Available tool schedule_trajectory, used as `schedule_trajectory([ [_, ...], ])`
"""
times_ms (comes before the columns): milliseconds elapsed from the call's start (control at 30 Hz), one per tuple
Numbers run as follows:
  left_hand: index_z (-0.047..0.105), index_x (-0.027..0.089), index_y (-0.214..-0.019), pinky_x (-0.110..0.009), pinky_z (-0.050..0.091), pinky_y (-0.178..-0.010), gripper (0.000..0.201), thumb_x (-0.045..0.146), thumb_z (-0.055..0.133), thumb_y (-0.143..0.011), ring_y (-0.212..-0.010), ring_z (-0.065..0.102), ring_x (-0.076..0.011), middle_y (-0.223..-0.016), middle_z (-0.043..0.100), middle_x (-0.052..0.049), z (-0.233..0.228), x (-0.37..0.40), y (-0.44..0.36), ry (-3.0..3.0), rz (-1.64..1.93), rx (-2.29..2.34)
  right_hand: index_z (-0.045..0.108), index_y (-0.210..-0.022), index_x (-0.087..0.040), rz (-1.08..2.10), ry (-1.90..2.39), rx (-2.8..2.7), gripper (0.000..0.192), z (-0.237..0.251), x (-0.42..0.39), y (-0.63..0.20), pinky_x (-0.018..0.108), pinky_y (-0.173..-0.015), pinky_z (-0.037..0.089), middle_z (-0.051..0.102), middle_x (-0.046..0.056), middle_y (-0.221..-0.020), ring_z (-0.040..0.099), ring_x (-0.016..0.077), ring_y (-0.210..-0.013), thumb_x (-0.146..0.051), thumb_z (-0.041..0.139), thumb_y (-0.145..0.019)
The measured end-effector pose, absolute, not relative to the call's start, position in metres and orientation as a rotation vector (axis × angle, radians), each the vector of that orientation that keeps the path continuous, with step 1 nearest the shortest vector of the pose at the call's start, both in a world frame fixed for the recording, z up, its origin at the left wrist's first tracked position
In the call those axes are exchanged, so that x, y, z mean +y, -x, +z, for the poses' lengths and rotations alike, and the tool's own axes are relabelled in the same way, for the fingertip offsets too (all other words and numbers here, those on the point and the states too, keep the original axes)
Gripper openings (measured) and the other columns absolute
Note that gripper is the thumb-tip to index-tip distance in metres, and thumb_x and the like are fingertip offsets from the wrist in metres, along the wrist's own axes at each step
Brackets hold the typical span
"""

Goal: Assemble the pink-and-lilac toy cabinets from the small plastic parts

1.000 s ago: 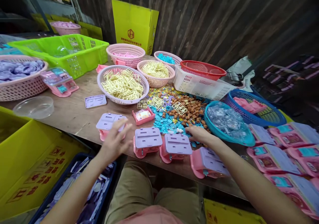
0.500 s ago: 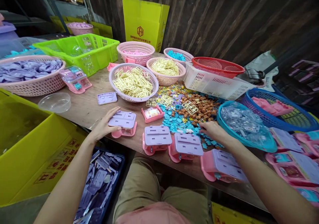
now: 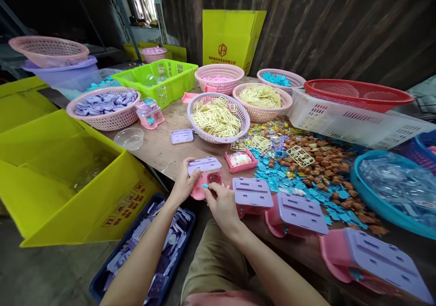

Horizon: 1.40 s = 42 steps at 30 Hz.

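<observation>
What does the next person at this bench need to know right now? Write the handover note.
Left hand grips the leftmost pink toy with lilac lid at the table's front edge. Right hand pinches a small blue piece against its open front. Three more lidded toys stand in a row to the right; whether they hold blue pieces cannot be seen. Loose blue pieces lie heaped behind them. Not yet seated: this blue piece.

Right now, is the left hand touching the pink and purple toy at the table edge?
Touching. The head view shows the left hand wrapped around the side of the pink and purple toy, no gap between them.
</observation>
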<state>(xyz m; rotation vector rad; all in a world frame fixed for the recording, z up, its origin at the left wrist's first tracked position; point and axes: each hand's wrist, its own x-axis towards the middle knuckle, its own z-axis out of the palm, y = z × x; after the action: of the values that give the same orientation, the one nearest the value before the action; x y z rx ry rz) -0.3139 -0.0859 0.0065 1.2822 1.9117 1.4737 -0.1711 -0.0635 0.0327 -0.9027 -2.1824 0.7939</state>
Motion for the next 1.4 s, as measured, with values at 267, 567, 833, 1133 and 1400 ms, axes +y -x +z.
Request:
schedule_trajectory([
  [267, 0.038, 0.017, -0.112, -0.036, 0.041, -0.09, 0.043, 0.05, 0.04, -0.085, -0.101, 0.054, -0.0202, -0.107, 0.054, -0.011, 0.001, -0.094, 0.317, -1.241, 1.539, 1.893, 0.06, -0.067, -0.017, 0.655, 0.935, -2.236, 0.023, 0.013, -0.061, 0.192, 0.023, -0.054, 0.035, 0.065, 0.003, -0.062, 0.057, 0.0137, -0.055, -0.02, 0.044, -0.084],
  [567, 0.039, 0.015, -0.112, -0.039, 0.039, -0.092, 0.045, 0.05, 0.036, -0.086, -0.102, 0.052, -0.0219, -0.109, 0.052, -0.013, 0.003, -0.093, 0.314, -1.236, 1.536, 1.944, 0.059, -0.069, -0.016, 0.375, 1.015, -2.373, 0.02, 0.015, -0.068, 0.201, 0.024, -0.054, 0.036, 0.065, 0.006, -0.065, 0.059, 0.0156, -0.058, -0.014, 0.045, -0.082],
  [833, 0.044, 0.015, -0.109, -0.04, 0.042, -0.089, 0.04, 0.047, 0.037, -0.084, -0.101, 0.053, -0.0226, -0.107, 0.053, -0.012, 0.009, -0.091, 0.309, -1.167, 1.548, 2.103, 0.06, -0.083, -0.014, 0.291, 1.19, -2.57, 0.018, 0.03, -0.075, 0.213, 0.026, -0.058, 0.041, 0.065, 0.01, -0.081, 0.063, 0.0188, -0.069, -0.011, 0.042, -0.084],
  [1133, 0.045, 0.014, -0.107, -0.042, 0.042, -0.09, 0.043, 0.048, 0.037, -0.082, -0.101, 0.054, -0.0251, -0.104, 0.055, -0.013, 0.013, -0.088, 0.306, -1.122, 1.531, 2.167, 0.061, -0.088, -0.013, 0.412, 1.249, -2.574, 0.023, 0.037, -0.074, 0.216, 0.027, -0.063, 0.044, 0.066, 0.011, -0.087, 0.064, 0.0206, -0.076, -0.011, 0.038, -0.086],
  [1400, 0.045, 0.015, -0.106, -0.043, 0.045, -0.085, 0.046, 0.052, 0.033, -0.08, -0.093, 0.057, -0.0246, -0.1, 0.057, -0.011, 0.012, -0.093, 0.311, -1.123, 1.503, 2.184, 0.059, -0.098, -0.009, 0.596, 1.202, -2.664, 0.025, 0.043, -0.077, 0.218, 0.031, -0.07, 0.048, 0.064, 0.015, -0.1, 0.063, 0.0218, -0.087, -0.007, 0.037, -0.086],
])
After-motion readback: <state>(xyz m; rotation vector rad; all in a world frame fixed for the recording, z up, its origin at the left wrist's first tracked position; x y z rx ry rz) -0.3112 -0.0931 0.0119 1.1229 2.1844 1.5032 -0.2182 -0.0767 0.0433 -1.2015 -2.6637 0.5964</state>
